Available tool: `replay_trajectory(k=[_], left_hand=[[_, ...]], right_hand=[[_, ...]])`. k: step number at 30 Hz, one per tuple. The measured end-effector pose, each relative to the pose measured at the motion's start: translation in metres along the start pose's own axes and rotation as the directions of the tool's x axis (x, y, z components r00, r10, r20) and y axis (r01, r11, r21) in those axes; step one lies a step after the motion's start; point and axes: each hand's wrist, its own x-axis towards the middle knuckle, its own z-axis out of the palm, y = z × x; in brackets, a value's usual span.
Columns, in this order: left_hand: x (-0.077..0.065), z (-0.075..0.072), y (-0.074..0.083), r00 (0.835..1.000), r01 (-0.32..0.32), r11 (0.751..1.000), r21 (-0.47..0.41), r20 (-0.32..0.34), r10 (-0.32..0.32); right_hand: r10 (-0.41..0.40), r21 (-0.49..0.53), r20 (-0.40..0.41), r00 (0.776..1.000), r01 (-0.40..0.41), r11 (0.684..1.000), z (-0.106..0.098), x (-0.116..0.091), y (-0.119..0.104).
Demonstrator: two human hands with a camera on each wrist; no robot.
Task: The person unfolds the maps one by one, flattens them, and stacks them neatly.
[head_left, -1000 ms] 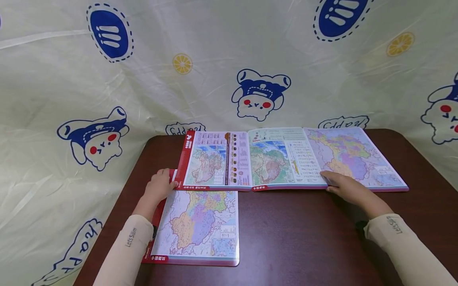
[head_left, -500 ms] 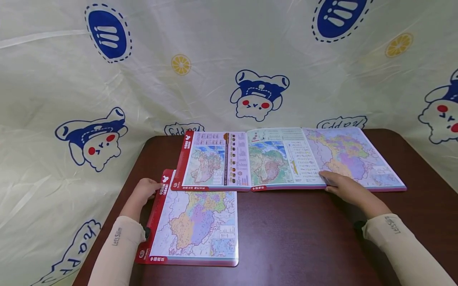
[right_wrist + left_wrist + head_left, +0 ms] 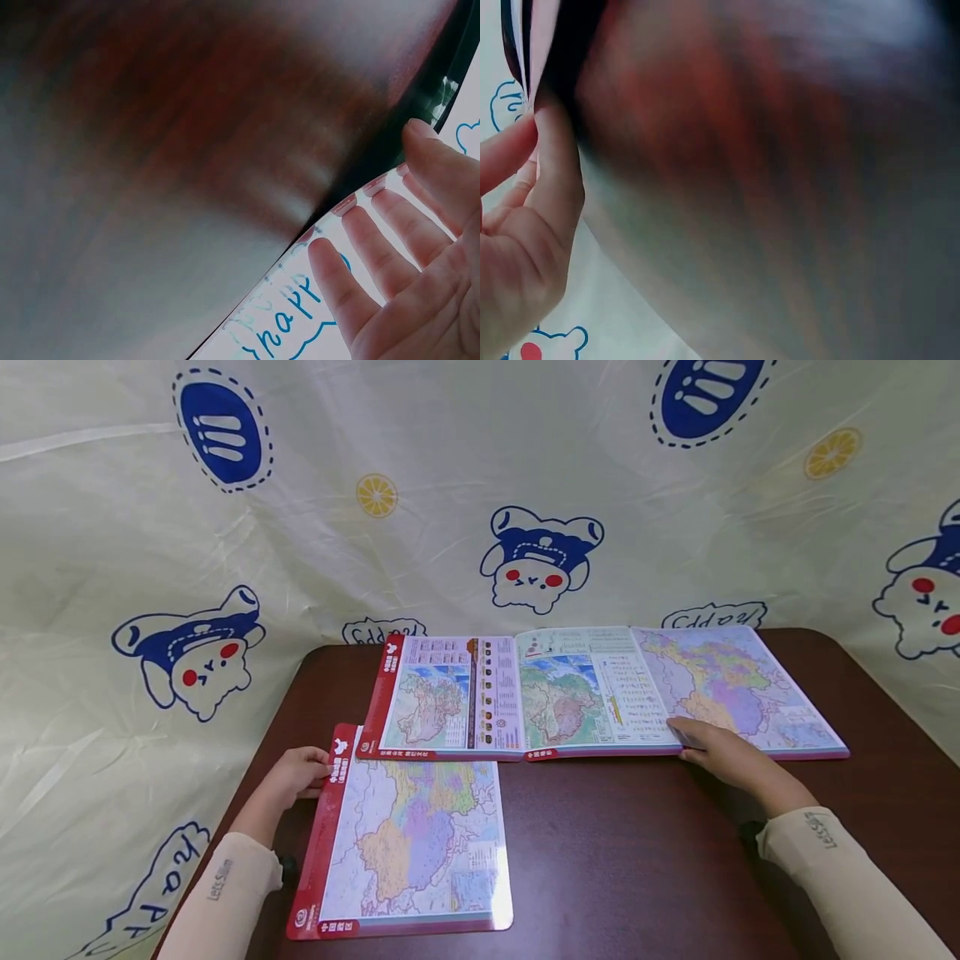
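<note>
My left hand point(image 3: 292, 777) pinches the red left border of a map sheet point(image 3: 416, 847) at the front left; thumb and finger point(image 3: 555, 142) meet at its thin edge in the left wrist view. That sheet's far end lies under the red-bordered left map sheet point(image 3: 435, 710) of a row behind it. A middle map sheet point(image 3: 562, 702) overlaps the right map sheet point(image 3: 727, 685). My right hand point(image 3: 723, 760) rests at the near edge where those two overlap. Its fingers point(image 3: 386, 247) are extended in the right wrist view.
A dark brown table point(image 3: 592, 843) bears the sheets, with its rounded far corners beyond the row. Behind it hangs a pale cloth point(image 3: 420, 560) printed with cartoon bears and orange slices. Both wrist views are largely blurred by the near tabletop.
My left hand has left the back row's corner, moved to the left and toward me, and taken hold of the front sheet's edge. That sheet has slid toward me. The right hand stays put.
</note>
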Motion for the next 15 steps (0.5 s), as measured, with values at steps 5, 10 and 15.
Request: replay_trajectory(k=[5, 10, 15], left_hand=[[-0.011, 0.0, -0.005, 0.993, -0.044, 0.999, 0.0, 0.11, 0.043], [-0.024, 0.007, -0.012, 0.979, -0.072, 0.997, 0.003, 0.19, 0.071], [-0.037, 0.013, -0.015, 0.96, -0.104, 0.994, -0.019, 0.259, 0.105]], right_hand=[[-0.007, 0.002, -0.004, 1.0, 0.007, 1.0, 0.0, 0.0, -0.001], [-0.009, -0.006, -0.008, 1.0, 0.009, 1.0, 0.0, -0.001, -0.002], [-0.003, -0.004, -0.003, 1.0, 0.003, 1.0, 0.0, -0.001, -0.004]])
